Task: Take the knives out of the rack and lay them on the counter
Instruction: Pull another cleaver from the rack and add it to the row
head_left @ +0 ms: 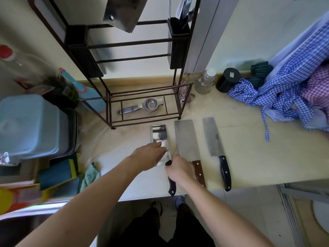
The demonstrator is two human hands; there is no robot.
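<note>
Cream counter [249,157] carries a dark metal rack [140,72], where one cleaver [122,13] hangs near the top and a few blurred handles seem to stand in a side holder. Three cleavers lie side by side before the rack, blades pointing to it: a shiny cleaver [158,136] on the left, a brown-handled cleaver [187,141] in the middle, and a black-handled cleaver [213,138] well apart on the right. Left hand [149,154] rests flat with fingers spread on the shiny blade, while right hand [179,170] is closed around that knife's black handle.
</note>
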